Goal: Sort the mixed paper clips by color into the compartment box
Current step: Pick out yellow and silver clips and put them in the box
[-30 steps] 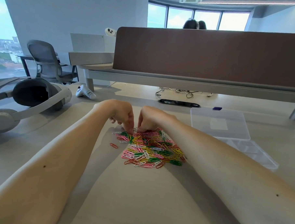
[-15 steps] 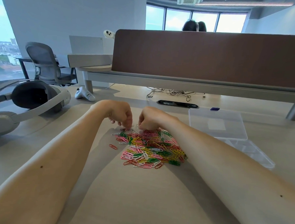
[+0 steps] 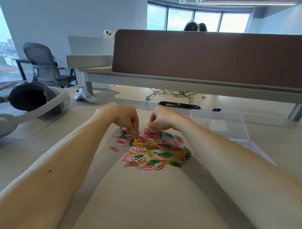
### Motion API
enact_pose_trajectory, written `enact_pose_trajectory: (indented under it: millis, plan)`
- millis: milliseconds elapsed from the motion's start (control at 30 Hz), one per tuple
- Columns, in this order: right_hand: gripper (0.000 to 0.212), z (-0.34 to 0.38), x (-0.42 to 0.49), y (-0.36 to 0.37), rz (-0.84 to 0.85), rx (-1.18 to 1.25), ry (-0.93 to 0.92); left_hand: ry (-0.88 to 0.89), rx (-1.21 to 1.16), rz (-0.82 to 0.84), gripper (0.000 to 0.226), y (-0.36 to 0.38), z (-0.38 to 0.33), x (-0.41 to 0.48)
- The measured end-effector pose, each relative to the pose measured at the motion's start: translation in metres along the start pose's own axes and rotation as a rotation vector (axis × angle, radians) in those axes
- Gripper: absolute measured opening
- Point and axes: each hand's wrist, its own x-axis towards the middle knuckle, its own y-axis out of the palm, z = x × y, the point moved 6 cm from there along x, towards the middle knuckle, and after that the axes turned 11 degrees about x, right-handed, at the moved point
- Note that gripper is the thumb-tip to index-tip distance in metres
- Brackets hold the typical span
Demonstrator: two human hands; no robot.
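My right grip [image 3: 161, 121] has risen off the far edge of the pile [image 3: 152, 149], pinching 1 clip [image 3: 147, 125]; left grip [image 3: 127, 120] curls there, on what I cannot tell. Sorting begins.

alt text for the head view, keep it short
Two bare hands, the left hand and right hand, work with curled fingers at the far edge of a pile of mixed-colour paper clips on a pale desk, the right pinching one clip. An open clear compartment box sits to the right, a white headset at left.
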Motion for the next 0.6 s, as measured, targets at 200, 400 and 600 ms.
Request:
enact_pose_trajectory:
  millis: [200, 400, 600]
  plan:
    - [0.013, -0.008, -0.011, -0.016, -0.014, 0.041, -0.021, -0.011, 0.109, 0.007, 0.015, 0.004, -0.001, 0.005]
    - [0.016, -0.035, -0.041, -0.058, -0.067, 0.097, -0.007, 0.094, -0.013, -0.105, 0.012, -0.022, -0.020, -0.006]
    - [0.015, -0.085, -0.080, -0.095, -0.093, 0.139, 0.127, 0.322, -0.170, -0.349, 0.006, -0.053, -0.095, -0.012]
